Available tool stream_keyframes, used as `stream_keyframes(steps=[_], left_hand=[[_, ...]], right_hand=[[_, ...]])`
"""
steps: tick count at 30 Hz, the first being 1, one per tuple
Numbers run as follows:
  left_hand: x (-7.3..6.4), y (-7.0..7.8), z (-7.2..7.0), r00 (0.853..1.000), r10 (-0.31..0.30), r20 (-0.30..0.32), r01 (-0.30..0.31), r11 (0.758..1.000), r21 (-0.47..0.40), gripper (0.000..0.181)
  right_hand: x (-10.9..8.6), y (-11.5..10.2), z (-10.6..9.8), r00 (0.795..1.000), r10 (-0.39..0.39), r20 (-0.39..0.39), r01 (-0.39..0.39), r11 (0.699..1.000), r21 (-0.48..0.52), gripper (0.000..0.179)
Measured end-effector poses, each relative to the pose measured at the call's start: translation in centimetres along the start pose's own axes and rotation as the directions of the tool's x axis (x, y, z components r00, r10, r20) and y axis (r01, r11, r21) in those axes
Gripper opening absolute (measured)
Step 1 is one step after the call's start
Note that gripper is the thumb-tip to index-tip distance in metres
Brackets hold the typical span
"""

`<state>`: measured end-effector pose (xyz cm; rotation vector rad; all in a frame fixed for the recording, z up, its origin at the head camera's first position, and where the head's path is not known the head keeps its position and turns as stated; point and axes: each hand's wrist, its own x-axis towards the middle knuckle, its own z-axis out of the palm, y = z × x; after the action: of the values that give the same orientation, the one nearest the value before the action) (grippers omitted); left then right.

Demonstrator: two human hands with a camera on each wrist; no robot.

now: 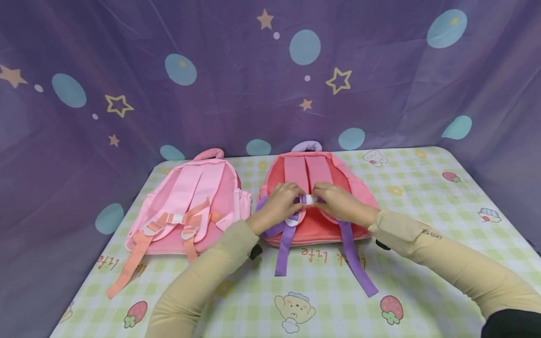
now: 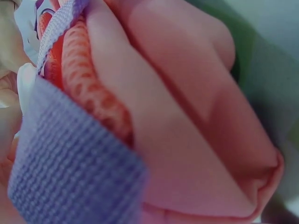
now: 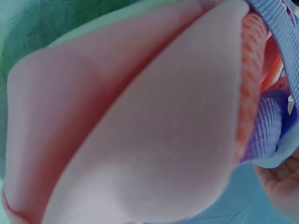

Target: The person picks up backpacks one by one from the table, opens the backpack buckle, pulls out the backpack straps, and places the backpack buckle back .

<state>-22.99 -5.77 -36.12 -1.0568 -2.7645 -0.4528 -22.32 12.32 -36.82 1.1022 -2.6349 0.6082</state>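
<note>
A coral-pink backpack [image 1: 314, 227] lies with its straps up, the purple webbing tails [image 1: 352, 258] trailing toward the near edge. Across its two shoulder straps sits a white buckle [image 1: 309, 199] on short purple webbing. My left hand [image 1: 279, 204] pinches the buckle's left side, and my right hand [image 1: 342, 203] pinches the right side, the fingertips of both close together. In the left wrist view, purple webbing [image 2: 79, 158] crosses in front of the pack's pink side [image 2: 187, 116]. From the right wrist, the pack's side [image 3: 149, 121] fills most of the view.
To the left lies a light pink backpack [image 1: 169, 197] with orange straps and its own white buckle [image 1: 179, 218] fastened. Both packs rest on a green-checked tablecloth [image 1: 422, 281] with printed cartoons. A purple curtain [image 1: 236, 94] with stars hangs behind the table.
</note>
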Motion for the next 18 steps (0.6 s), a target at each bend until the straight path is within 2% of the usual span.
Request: stream_keyframes(steps=[4,9,13,18], left_hand=[[-0.1,-0.3,0.0,1.0,-0.019,-0.001,0.019,1.0,-0.014,0.023],[-0.5,-0.8,-0.1,0.998,-0.063,-0.008,0.062,0.994,-0.091,0.025],[-0.6,-1.1,-0.2,0.996,-0.069,-0.056,0.061,0.99,-0.126,0.026],[-0.7,-1.5,-0.2,0.99,-0.09,-0.108,0.07,0.98,-0.184,0.027]], right_hand=[[-0.2,0.4,0.0,1.0,0.005,0.006,-0.005,1.0,0.03,0.01],[-0.8,1.1,-0.3,0.999,0.039,0.024,-0.041,0.995,0.089,0.011],[-1.1,1.4,-0.6,0.998,0.065,0.022,-0.067,0.995,0.072,0.013],[-1.4,1.8,-0.6,0.999,0.04,-0.002,-0.04,0.997,0.061,0.013]])
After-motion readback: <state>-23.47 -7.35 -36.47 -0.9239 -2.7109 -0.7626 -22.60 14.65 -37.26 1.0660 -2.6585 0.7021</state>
